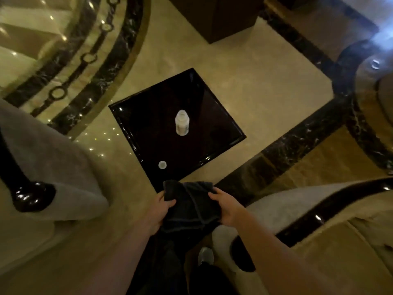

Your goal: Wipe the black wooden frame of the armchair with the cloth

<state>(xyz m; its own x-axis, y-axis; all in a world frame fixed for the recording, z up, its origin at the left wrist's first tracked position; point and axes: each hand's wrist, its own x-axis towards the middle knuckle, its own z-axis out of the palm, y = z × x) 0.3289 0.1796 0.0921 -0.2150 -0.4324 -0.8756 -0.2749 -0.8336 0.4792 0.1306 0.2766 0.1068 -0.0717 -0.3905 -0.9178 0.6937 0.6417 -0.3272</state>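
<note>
Both bare forearms reach forward and down from the bottom of the view, angling in toward each other. The left hand (161,209) sits palm inward, thumb on top and pointing toward the right hand, fingers curled under and clamped on the left edge of the cloth (191,207). The right hand (226,209) mirrors it just across, back of the hand up, wrist bent slightly down, fingers hooked over the right edge, thumb hidden beneath. The hands are level with each other, near but not touching, with the cloth stretched and draped between them. Below the hands, dark trouser legs and one pale shoe (205,255) show.
</note>
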